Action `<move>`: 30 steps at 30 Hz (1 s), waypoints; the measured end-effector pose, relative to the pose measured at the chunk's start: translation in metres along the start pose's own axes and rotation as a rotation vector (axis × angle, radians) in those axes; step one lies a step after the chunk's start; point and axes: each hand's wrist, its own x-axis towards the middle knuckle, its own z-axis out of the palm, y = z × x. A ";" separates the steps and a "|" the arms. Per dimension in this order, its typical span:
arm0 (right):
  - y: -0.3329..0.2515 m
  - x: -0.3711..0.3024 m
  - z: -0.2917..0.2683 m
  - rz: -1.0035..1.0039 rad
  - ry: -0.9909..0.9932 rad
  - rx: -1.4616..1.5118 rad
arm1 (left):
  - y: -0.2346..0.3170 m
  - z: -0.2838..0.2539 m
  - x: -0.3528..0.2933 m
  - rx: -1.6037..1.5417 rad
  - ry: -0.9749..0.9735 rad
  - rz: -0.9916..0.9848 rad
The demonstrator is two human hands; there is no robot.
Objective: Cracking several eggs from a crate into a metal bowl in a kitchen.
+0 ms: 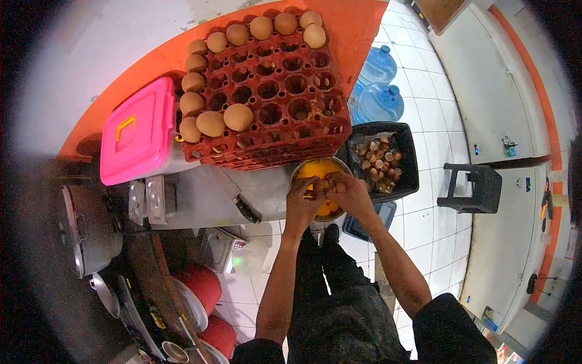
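Both of my hands meet over a round bowl (297, 176) that holds bright orange-yellow egg yolk. The fingers of my right hand (350, 195) are curled round a brown eggshell (328, 184). My left hand (303, 203) is closed against the same shell from the other side, its fingertips partly hidden. Just beyond the bowl stands a tall stack of red egg trays (267, 91). Brown eggs (238, 117) line the left and far edges of the top tray, and many of its cups hold none.
A black bin of eggshells (407, 185) stands right of the bowl. On the metal counter lie a black-handled knife (247, 209) and a pink-lidded box (142, 130). Blue water jugs (379, 103) and a dark stool (476, 188) are on the tiled floor. A big pot (94, 230) sits left.
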 end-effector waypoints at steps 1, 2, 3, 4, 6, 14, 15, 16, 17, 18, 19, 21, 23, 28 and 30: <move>0.000 0.000 0.000 -0.052 0.037 -0.006 | 0.001 0.000 0.001 0.024 -0.016 -0.004; 0.000 0.000 -0.001 -0.052 0.037 -0.008 | 0.003 -0.001 0.002 0.048 -0.032 -0.007; -0.004 -0.001 -0.002 -0.026 0.021 -0.005 | 0.003 -0.002 0.002 0.047 -0.031 -0.007; -0.007 -0.001 -0.003 0.000 0.004 -0.001 | 0.003 -0.002 0.002 0.034 -0.014 0.038; 0.003 0.001 0.002 -0.070 0.031 -0.010 | 0.003 -0.003 0.003 0.021 0.002 0.084; 0.010 0.008 0.001 -0.177 0.011 -0.152 | 0.000 -0.023 0.007 -0.009 -0.168 0.065; 0.012 0.011 -0.004 -0.271 -0.020 -0.147 | 0.000 -0.027 0.009 -0.009 -0.167 0.065; 0.012 0.014 -0.008 -0.365 -0.051 -0.141 | 0.000 -0.031 0.013 0.149 -0.192 0.174; 0.012 0.016 -0.011 -0.366 -0.051 -0.142 | 0.001 -0.034 0.016 0.308 -0.216 0.283; 0.008 0.018 -0.015 -0.319 -0.078 -0.150 | 0.005 -0.039 0.016 0.310 -0.215 0.282; 0.002 0.018 -0.019 -0.268 -0.106 -0.160 | 0.012 -0.042 0.016 0.339 -0.205 0.296; -0.020 0.012 -0.029 -0.182 -0.081 -0.043 | 0.027 -0.047 0.016 0.370 -0.193 0.307; -0.019 0.009 -0.035 -0.096 -0.050 0.068 | 0.043 -0.037 0.016 0.286 -0.122 0.328; 0.001 -0.005 -0.082 0.181 0.225 0.348 | 0.067 0.037 0.016 -0.254 -0.166 0.188; 0.009 -0.008 -0.112 0.007 0.333 -0.018 | 0.066 0.059 0.017 -0.252 -0.179 0.174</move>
